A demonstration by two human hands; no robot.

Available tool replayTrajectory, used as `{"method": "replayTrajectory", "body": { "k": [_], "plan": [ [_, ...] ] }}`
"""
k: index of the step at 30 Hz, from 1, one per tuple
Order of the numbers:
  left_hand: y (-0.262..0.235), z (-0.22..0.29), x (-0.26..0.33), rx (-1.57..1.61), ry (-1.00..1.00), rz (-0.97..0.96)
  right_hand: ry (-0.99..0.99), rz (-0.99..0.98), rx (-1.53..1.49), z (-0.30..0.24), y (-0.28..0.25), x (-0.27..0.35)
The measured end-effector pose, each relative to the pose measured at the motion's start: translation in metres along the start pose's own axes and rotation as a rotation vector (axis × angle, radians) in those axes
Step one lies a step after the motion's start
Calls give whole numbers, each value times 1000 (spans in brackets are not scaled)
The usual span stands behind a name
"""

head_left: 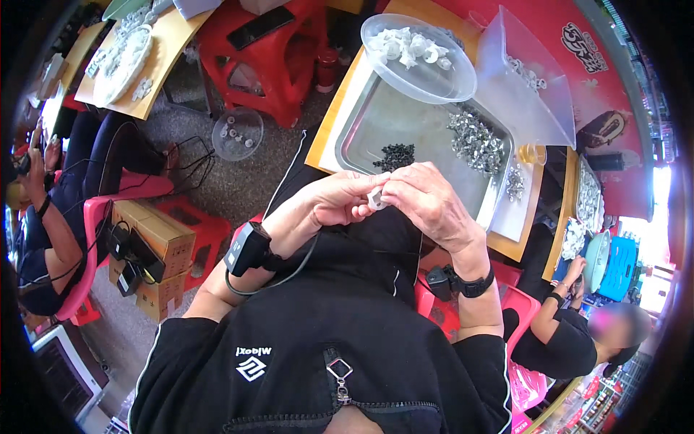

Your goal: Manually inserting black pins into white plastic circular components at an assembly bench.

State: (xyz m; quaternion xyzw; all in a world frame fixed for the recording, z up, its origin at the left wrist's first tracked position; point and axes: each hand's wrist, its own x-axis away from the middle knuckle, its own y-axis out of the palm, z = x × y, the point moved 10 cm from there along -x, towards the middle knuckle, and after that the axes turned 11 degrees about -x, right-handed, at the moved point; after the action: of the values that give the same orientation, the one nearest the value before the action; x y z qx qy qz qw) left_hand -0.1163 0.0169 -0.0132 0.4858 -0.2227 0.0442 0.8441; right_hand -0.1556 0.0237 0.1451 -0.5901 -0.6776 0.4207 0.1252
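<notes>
A small white part [375, 199], whose exact kind I cannot make out, sits between my fingertips above my lap. My left hand [340, 200] pinches it from the left, and my right hand [429, 204] closes on it from the right, fingers bent. Just beyond my hands, a metal tray [361, 116] holds a heap of small black parts [396, 156] and a larger pile of shiny silver parts [477, 141]. Over the tray's far edge rests a clear round bowl [426, 90] with white pieces [408, 47] in it.
A clear plastic bin [531, 79] stands right of the bowl, beside a small amber cup [533, 154]. Red stools [264, 61] and a floor-standing clear tub [237, 134] are at far left. Cardboard boxes [155, 246] stand left. Other people sit on both sides.
</notes>
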Motion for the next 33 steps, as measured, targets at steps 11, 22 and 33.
{"method": "replayTrajectory", "body": {
  "k": [11, 22, 33],
  "plan": [
    [2, 41, 17, -568, 227, 110, 368, 167, -301, 29, 1, 15],
    [26, 66, 22, -406, 409, -3, 64, 283, 109, -3, -29, 10],
    [1, 59, 25, -318, 385, 155, 741, 504, -485, 109, -125, 43]
  ]
}}
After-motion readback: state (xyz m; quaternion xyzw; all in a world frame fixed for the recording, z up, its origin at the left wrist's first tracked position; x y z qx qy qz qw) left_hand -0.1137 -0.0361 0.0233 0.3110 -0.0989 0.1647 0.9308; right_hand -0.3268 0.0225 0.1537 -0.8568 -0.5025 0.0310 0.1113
